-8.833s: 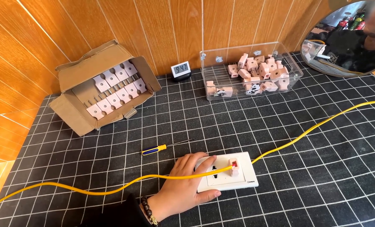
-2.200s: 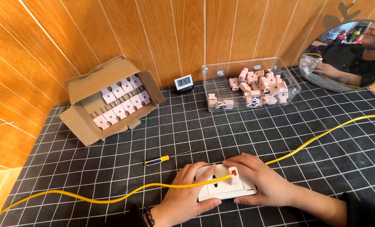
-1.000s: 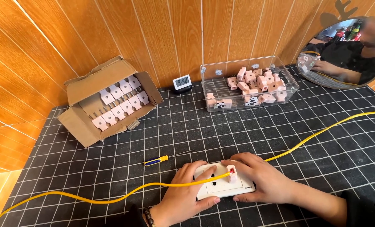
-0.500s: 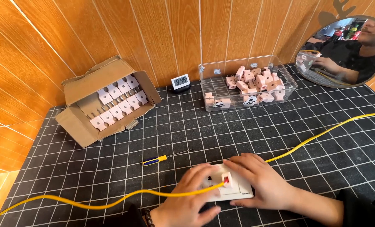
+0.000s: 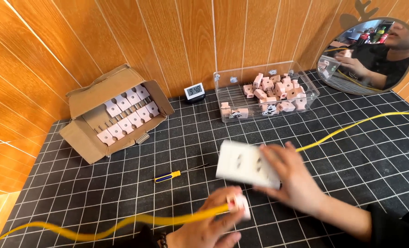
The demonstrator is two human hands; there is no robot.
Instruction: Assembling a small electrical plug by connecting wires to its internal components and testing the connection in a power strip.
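Note:
My right hand (image 5: 291, 177) holds a white rectangular socket panel (image 5: 246, 164) lifted off the black gridded mat (image 5: 99, 197), its face with slots turned up. My left hand (image 5: 209, 225), low in the view, grips a small white and red plug piece (image 5: 239, 205) on the end of a yellow cable (image 5: 135, 220) that trails off to the left. Both hands are blurred by motion. Another stretch of yellow cable (image 5: 351, 127) runs from behind my right hand to the right edge.
A small screwdriver with a yellow and blue handle (image 5: 174, 174) lies on the mat. An open cardboard box (image 5: 115, 112) of pink parts sits at left, a clear tray (image 5: 266, 94) of pink parts at the back, a small digital clock (image 5: 195, 91) between them. A round mirror (image 5: 367, 55) hangs at right.
The white panel has come up off the mat in my right hand and moved up and right. My left hand has pulled the plug piece with the yellow cable away from it, toward me.

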